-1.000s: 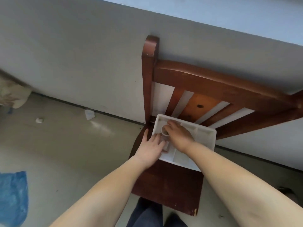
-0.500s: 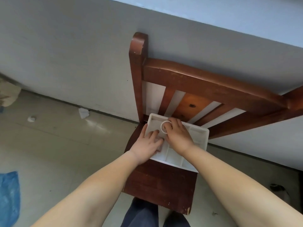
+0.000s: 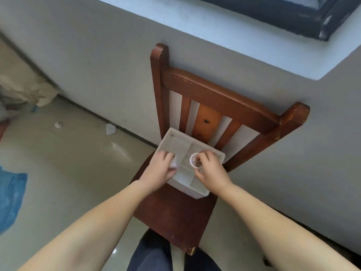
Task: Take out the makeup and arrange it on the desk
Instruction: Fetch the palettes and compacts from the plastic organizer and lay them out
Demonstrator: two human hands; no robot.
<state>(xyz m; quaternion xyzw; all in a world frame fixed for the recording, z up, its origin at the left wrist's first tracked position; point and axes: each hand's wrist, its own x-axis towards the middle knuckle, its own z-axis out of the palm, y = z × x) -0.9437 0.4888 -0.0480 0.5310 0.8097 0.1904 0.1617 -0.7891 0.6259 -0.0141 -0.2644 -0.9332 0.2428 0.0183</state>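
A white divided organizer tray (image 3: 176, 142) rests on the seat of a brown wooden chair (image 3: 175, 214) against the wall. My left hand (image 3: 159, 172) grips a small white item (image 3: 173, 163) at the tray's left edge. My right hand (image 3: 212, 174) holds a small round white jar (image 3: 196, 161) with dark print above the tray's middle. The visible tray compartments look bare; those under my hands are hidden.
The chair back (image 3: 220, 94) leans against a grey wall under a pale sill (image 3: 244, 30). Scraps of white paper (image 3: 110, 129) lie on the tiled floor at left, a blue plastic sheet (image 3: 10, 198) at far left. My legs (image 3: 152, 255) stand before the chair.
My hands have drawn apart over the tray. The left hand now grips a small white item at the tray's left edge. The right hand has brought the round jar toward me.
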